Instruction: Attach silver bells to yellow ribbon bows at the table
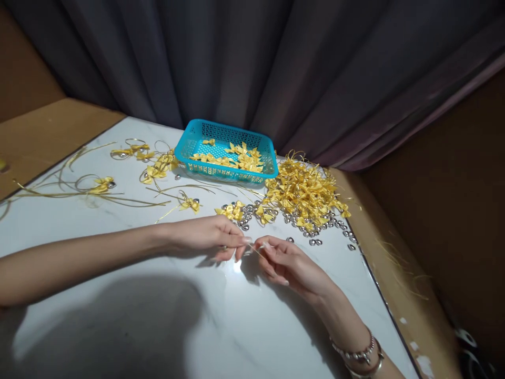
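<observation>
Above the near half of the white table, my left hand (215, 237) and my right hand (294, 263) meet almost fingertip to fingertip. A thin gold cord (257, 252) runs between them, pinched by thumb and finger on each side. Whether anything else is tucked in the fingers cannot be made out. Just beyond the hands lie small shiny silver pieces (246, 217) and a few yellow ribbon bows (232, 210). A single bow with a silver piece and cord (189, 203) rests past my left wrist.
At the back stands a turquoise mesh basket (183, 163) holding yellow bows. A big heap of bows with gold cords (305, 187) lies right of it. Long loose cords (130, 200) spread over the left side. A dark curtain (221, 63) hangs behind the table.
</observation>
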Action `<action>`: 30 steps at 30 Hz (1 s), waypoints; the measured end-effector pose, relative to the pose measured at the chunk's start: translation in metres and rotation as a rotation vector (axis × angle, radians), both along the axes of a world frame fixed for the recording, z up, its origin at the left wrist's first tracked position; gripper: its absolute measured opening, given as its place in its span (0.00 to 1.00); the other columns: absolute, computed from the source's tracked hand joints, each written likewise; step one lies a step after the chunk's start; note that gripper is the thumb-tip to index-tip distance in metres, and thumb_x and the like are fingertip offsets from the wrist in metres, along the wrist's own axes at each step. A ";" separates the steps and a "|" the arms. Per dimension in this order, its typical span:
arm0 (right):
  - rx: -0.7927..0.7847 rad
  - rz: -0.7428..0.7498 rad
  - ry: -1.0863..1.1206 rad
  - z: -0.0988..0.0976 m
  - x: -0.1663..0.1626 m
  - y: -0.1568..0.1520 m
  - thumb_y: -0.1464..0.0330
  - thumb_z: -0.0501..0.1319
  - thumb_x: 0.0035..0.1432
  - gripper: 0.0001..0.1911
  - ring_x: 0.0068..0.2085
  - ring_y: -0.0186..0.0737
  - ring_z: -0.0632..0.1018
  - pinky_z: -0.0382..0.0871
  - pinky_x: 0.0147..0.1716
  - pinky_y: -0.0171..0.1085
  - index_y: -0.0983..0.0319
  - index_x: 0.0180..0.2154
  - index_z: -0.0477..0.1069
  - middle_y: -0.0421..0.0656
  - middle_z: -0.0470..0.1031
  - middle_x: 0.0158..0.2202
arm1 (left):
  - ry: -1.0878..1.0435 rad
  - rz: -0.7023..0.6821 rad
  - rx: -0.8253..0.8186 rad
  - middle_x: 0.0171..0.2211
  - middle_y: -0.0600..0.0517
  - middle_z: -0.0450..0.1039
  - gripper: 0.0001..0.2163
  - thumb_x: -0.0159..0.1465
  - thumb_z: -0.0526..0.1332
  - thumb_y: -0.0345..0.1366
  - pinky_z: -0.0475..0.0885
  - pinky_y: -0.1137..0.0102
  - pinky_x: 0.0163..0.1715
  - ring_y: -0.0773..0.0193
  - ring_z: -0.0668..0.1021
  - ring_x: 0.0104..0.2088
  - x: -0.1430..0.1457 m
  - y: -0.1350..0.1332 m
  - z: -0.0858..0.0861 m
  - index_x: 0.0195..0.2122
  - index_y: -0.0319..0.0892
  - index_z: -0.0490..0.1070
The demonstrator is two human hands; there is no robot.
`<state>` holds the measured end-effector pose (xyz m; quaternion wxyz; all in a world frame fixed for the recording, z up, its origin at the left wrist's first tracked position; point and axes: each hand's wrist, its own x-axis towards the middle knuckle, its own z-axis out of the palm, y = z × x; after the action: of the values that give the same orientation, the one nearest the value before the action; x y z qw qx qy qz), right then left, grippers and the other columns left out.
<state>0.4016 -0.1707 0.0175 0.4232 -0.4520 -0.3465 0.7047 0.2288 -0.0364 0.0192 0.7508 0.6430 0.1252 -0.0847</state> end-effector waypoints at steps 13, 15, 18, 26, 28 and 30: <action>0.032 0.152 -0.098 0.017 0.024 -0.007 0.67 0.61 0.58 0.07 0.14 0.23 0.59 0.49 0.15 0.29 0.65 0.33 0.68 0.38 0.72 0.20 | 0.133 -0.219 -0.319 0.08 0.54 0.61 0.16 0.63 0.56 0.37 0.53 0.74 0.14 0.71 0.59 0.10 -0.005 0.014 0.017 0.19 0.37 0.70; 0.032 0.151 -0.151 0.023 0.030 -0.006 0.67 0.61 0.59 0.07 0.14 0.23 0.60 0.50 0.15 0.29 0.65 0.33 0.66 0.38 0.73 0.20 | 0.156 -0.260 -0.330 0.08 0.53 0.62 0.16 0.63 0.56 0.37 0.57 0.73 0.16 0.71 0.61 0.10 -0.005 0.016 0.017 0.19 0.37 0.70; 0.028 0.154 -0.234 0.034 0.038 -0.004 0.65 0.62 0.58 0.09 0.14 0.23 0.60 0.49 0.15 0.29 0.64 0.32 0.65 0.38 0.73 0.20 | 0.175 -0.349 -0.290 0.15 0.49 0.71 0.17 0.65 0.55 0.40 0.65 0.71 0.24 0.67 0.69 0.16 -0.007 0.021 0.019 0.23 0.38 0.73; -0.005 0.350 -0.373 0.058 0.023 0.015 0.62 0.66 0.52 0.14 0.13 0.22 0.58 0.47 0.11 0.27 0.63 0.28 0.64 0.32 0.67 0.14 | -0.035 -0.227 0.164 0.51 0.46 0.69 0.25 0.55 0.67 0.41 0.66 0.70 0.42 0.60 0.71 0.48 0.004 -0.001 0.021 0.53 0.43 0.64; -0.016 0.370 -0.341 0.054 0.018 0.022 0.62 0.66 0.51 0.15 0.13 0.22 0.57 0.45 0.11 0.27 0.62 0.29 0.62 0.30 0.65 0.13 | -0.057 -0.289 0.104 0.39 0.47 0.75 0.13 0.62 0.60 0.42 0.67 0.72 0.34 0.65 0.74 0.35 0.009 -0.015 0.019 0.44 0.40 0.69; -0.011 0.345 -0.303 0.047 0.016 0.026 0.61 0.67 0.50 0.17 0.13 0.22 0.56 0.44 0.12 0.26 0.61 0.31 0.60 0.29 0.65 0.12 | -0.057 -0.301 0.054 0.25 0.50 0.73 0.14 0.66 0.52 0.43 0.64 0.74 0.26 0.69 0.68 0.23 0.012 -0.025 0.016 0.32 0.38 0.71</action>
<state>0.4180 -0.1442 0.0646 0.2373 -0.4888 -0.4745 0.6926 0.2406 -0.0612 0.0351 0.7153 0.6766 0.0083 -0.1749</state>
